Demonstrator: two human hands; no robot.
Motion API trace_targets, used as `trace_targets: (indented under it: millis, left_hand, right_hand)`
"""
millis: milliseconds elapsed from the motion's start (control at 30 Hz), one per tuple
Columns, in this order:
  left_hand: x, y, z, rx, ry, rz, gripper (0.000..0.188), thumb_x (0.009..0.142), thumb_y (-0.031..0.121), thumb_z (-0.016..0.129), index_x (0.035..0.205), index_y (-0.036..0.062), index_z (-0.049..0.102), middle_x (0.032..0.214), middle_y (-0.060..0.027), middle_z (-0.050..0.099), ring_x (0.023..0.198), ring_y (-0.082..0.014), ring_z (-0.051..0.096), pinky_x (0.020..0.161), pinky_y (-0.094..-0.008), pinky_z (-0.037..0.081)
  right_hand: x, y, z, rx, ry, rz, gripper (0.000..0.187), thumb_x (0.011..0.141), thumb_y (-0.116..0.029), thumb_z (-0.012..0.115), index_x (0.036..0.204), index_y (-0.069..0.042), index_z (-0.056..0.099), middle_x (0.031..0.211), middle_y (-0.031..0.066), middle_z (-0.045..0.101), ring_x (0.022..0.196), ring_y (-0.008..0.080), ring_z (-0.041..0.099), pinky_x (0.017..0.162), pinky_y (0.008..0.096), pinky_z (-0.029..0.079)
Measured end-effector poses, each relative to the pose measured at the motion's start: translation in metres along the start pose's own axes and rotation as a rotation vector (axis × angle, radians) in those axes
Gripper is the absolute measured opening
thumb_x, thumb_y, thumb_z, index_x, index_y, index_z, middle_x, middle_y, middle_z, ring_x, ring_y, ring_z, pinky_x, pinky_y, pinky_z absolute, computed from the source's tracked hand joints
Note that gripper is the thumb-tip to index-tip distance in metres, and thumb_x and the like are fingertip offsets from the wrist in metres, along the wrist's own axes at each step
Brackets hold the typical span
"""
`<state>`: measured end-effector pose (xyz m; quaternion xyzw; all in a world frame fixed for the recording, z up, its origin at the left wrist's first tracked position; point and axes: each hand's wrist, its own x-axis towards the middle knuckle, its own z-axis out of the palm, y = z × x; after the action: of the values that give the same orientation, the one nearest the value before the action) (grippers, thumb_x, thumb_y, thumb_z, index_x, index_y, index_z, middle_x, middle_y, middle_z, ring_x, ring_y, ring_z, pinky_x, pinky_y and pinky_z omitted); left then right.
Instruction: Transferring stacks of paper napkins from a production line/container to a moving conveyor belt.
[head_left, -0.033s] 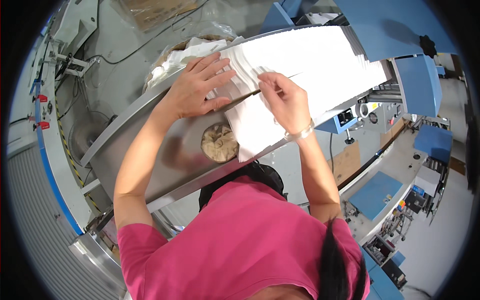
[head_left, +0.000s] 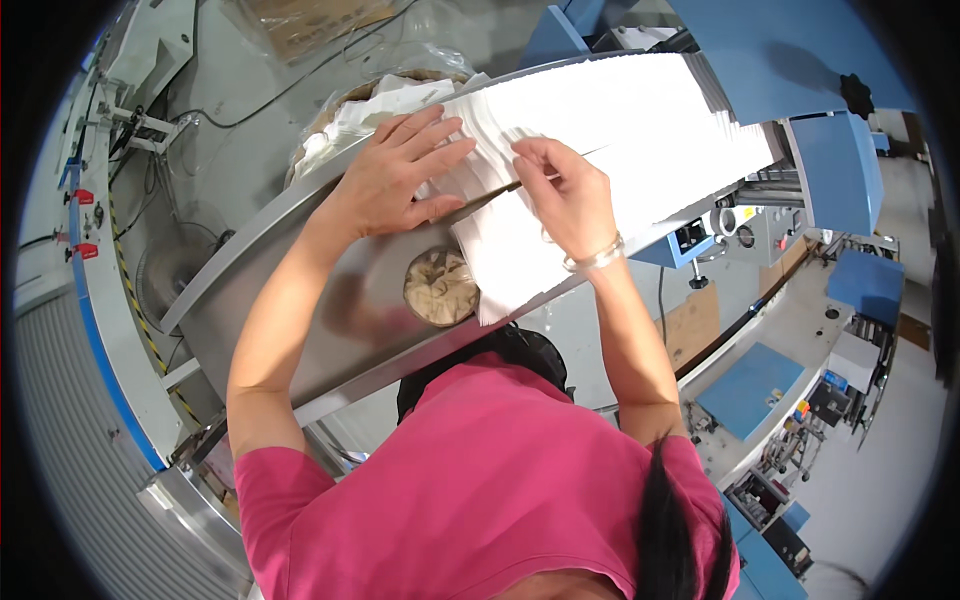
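My left hand (head_left: 395,180) lies with its fingers spread over the left end of a long row of white sheets (head_left: 630,120) on a metal worktop. Over the sheets, my right hand (head_left: 577,195) is bent, thumb and forefinger close together in a pinch; whatever is between them is too small to make out. A thin dark gap or strip (head_left: 487,198) runs between the two hands, and nearer to me is another block of white sheets (head_left: 505,260). Beside that block stands a round tin (head_left: 440,287) with crumpled cream-coloured material in it.
The metal worktop (head_left: 270,290) has a raised rim. Beyond it is a plastic-lined container (head_left: 350,120) of white paper scraps. Blue machine housings (head_left: 840,165) rise at the right end, with a control box (head_left: 760,235) under the edge. A fan (head_left: 180,265) stands at the left.
My right hand has shifted very slightly left and away from me over the sheets. The left hand stays nearly where it was.
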<state>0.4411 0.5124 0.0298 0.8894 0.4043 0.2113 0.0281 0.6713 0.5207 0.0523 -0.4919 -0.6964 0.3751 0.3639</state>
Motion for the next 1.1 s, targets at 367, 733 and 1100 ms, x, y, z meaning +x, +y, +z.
trace_targets:
  millis: [367, 733, 1100]
  left_hand:
    - [-0.004, -0.006, 0.004, -0.030, 0.008, 0.008, 0.055, 0.081, 0.044, 0.060, 0.125, 0.0123, 0.053, 0.131, -0.0104, 0.048, 0.125, -0.0294, 0.041, 0.103, -0.0442, 0.031]
    - [-0.012, -0.008, 0.010, -0.145, 0.089, -0.004, 0.051, 0.080, 0.041, 0.063, 0.119, 0.0104, 0.055, 0.125, -0.0127, 0.048, 0.123, -0.0330, 0.040, 0.103, -0.0452, 0.032]
    - [-0.015, -0.008, 0.008, -0.135, 0.094, 0.023, 0.047, 0.078, 0.037, 0.065, 0.113, 0.0073, 0.056, 0.124, -0.0086, 0.048, 0.125, -0.0301, 0.037, 0.103, -0.0427, 0.031]
  right_hand:
    - [0.033, 0.001, 0.032, -0.270, 0.003, -0.044, 0.012, 0.076, -0.011, 0.066, 0.084, -0.003, 0.065, 0.074, 0.0116, 0.062, 0.067, 0.0278, 0.062, 0.063, 0.0354, 0.049]
    - [0.037, -0.002, 0.032, -0.342, -0.074, -0.037, 0.020, 0.072, -0.019, 0.071, 0.086, -0.005, 0.065, 0.074, 0.0085, 0.060, 0.065, 0.0239, 0.060, 0.060, 0.0345, 0.048]
    - [0.030, -0.005, 0.043, -0.531, 0.027, -0.184, 0.017, 0.074, -0.012, 0.065, 0.091, -0.012, 0.065, 0.078, 0.0070, 0.061, 0.074, 0.0279, 0.061, 0.065, 0.0383, 0.050]
